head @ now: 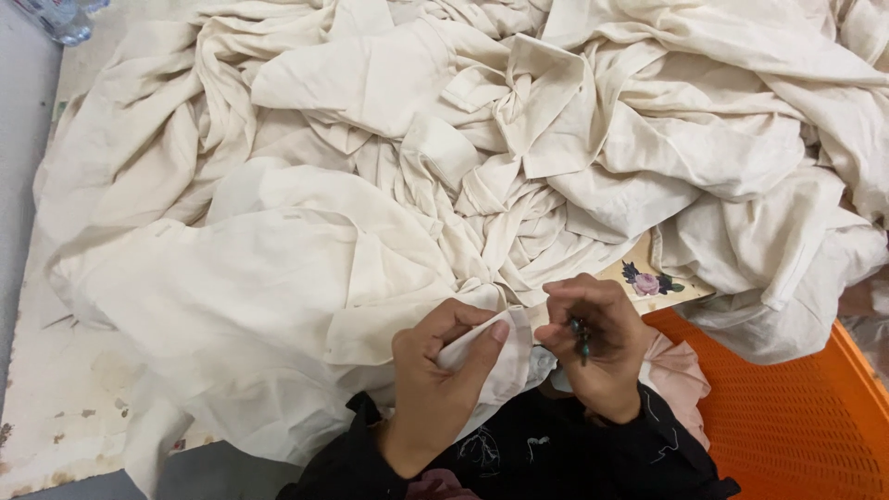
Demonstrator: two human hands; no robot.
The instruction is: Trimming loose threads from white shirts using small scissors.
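In the head view, a great heap of crumpled cream-white cotton cloth lay spread over a worn, pale work table, its near edge drawn down to the person's lap. The left hand was closed in a pinch, thumb and forefinger pressing a folded edge of that cloth. The right hand was curled nearly shut around a small dark-handled tool with a greenish tip; whether it was a snipper or a pick could not be told. The two hands sat just beside each other, the cloth edge stretched between them.

The fabric looked light, thin and limp, creasing freely and likely to slide if held loosely; a firm pinch at a hem or seam edge seemed the surest hold. An orange perforated plastic crate stood to the right, and a board with a printed rose peeked from under the heap.
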